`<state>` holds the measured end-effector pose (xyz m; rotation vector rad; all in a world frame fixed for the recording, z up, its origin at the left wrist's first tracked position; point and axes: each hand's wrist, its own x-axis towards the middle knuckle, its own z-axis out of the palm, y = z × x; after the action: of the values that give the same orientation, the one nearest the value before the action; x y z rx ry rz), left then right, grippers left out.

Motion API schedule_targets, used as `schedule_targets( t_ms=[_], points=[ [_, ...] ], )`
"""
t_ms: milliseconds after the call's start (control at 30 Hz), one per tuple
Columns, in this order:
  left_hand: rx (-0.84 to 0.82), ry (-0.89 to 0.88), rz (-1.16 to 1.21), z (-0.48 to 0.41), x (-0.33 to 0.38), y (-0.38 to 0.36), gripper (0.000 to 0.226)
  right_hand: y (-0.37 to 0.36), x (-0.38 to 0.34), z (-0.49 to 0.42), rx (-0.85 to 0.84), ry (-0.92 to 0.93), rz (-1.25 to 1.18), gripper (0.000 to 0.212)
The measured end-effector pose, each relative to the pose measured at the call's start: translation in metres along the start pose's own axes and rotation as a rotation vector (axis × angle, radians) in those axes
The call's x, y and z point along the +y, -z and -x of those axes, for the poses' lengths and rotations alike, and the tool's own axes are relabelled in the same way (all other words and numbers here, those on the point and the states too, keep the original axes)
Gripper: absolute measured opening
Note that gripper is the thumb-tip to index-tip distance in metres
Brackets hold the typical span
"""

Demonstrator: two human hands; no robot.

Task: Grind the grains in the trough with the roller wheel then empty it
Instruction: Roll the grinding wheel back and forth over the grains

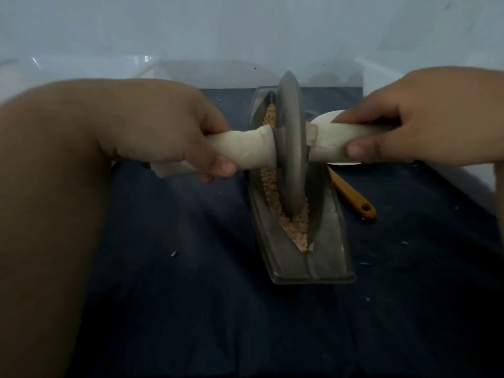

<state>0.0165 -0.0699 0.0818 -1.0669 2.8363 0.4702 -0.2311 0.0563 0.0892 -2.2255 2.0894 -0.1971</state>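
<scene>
Left hand [163,126] and right hand [425,118] each tight round a roller wheel [290,143] handle, lower rim buried among grains [296,227] in the trough [324,257].

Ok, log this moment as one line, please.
phase: grinding | left hand: grips left handle | right hand: grips right handle | wheel: in trough, on grains | emptying: not yet
</scene>
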Motion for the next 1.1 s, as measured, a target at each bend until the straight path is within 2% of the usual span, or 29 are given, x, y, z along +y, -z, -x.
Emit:
schedule_targets(
  t_ms=[67, 133, 200, 300, 400, 467, 567, 633, 733, 833, 900, 1000, 1100],
  points=[
    [0.119, 0.026, -0.04, -0.012, -0.005, -0.007, 0.04, -0.012, 0.014, -0.011, 0.053, -0.042, -0.012, 0.039],
    [0.315, 0.046, -0.206, -0.029, -0.011, -0.019, 0.039, -0.026, 0.024, -0.026, 0.158, -0.088, 0.014, 0.035],
    [0.512, 0.111, -0.391, -0.043, -0.014, -0.034, 0.056, -0.039, 0.026, -0.043, 0.296, -0.099, 0.059, 0.032],
    [0.658, 0.148, -0.438, -0.057, -0.019, -0.045, 0.061, -0.053, 0.026, -0.06, 0.472, -0.106, 0.16, 0.029],
    [0.607, 0.089, -0.312, -0.06, -0.026, -0.041, 0.059, -0.055, 0.026, -0.064, 0.527, -0.089, 0.234, 0.03],
    [0.526, 0.046, -0.228, -0.053, -0.027, -0.037, 0.058, -0.052, 0.026, -0.06, 0.491, -0.098, 0.207, 0.035],
    [0.397, 0.048, -0.14, -0.034, -0.018, -0.026, 0.053, -0.039, 0.025, -0.043, 0.327, -0.084, 0.214, 0.041],
    [0.299, 0.05, -0.192, -0.02, -0.007, -0.017, 0.045, -0.022, 0.021, -0.027, 0.186, -0.062, 0.227, 0.047],
    [0.127, 0.03, -0.214, 0.005, 0.01, -0.008, 0.058, -0.001, 0.009, 0.001, 0.007, -0.018, 0.113, 0.045],
    [0.044, 0.051, -0.19, 0.018, 0.015, -0.005, 0.068, 0.004, 0.003, 0.01, -0.069, -0.001, 0.044, 0.048],
    [0.039, 0.064, -0.137, 0.011, 0.01, -0.005, 0.054, -0.001, 0.002, 0.005, -0.06, -0.011, 0.036, 0.056],
    [0.128, 0.069, -0.078, -0.01, -0.005, -0.008, 0.033, -0.021, 0.011, -0.014, 0.071, -0.015, 0.085, 0.046],
    [0.39, 0.065, -0.133, -0.034, -0.015, -0.021, 0.032, -0.043, 0.022, -0.041, 0.308, -0.089, 0.06, 0.031]
  ],
)
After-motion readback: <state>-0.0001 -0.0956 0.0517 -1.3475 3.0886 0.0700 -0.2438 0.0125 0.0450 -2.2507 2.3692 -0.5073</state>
